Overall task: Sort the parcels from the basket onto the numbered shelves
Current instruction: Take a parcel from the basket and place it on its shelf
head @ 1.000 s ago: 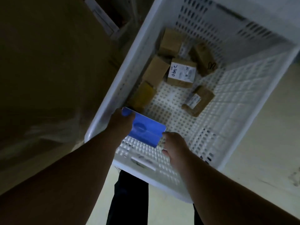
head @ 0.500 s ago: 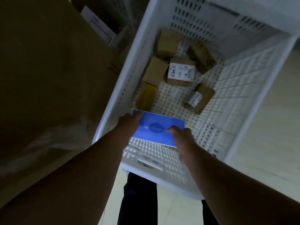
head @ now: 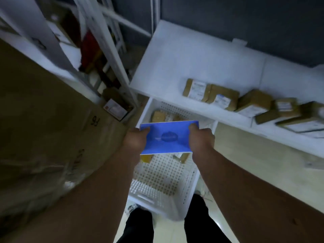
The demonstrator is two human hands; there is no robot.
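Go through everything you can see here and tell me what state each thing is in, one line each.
Blue parcel: held flat above the basket, out of it.
Left hand: grip on the parcel's left edge.
Right hand: grip on the parcel's right edge.
Basket: on the floor, brown parcels inside.
White shelf: several brown parcels lying on it.

White shelf [head: 201,67] with brown parcels [head: 222,99]; basket [head: 189,190] on floor [head: 254,163].
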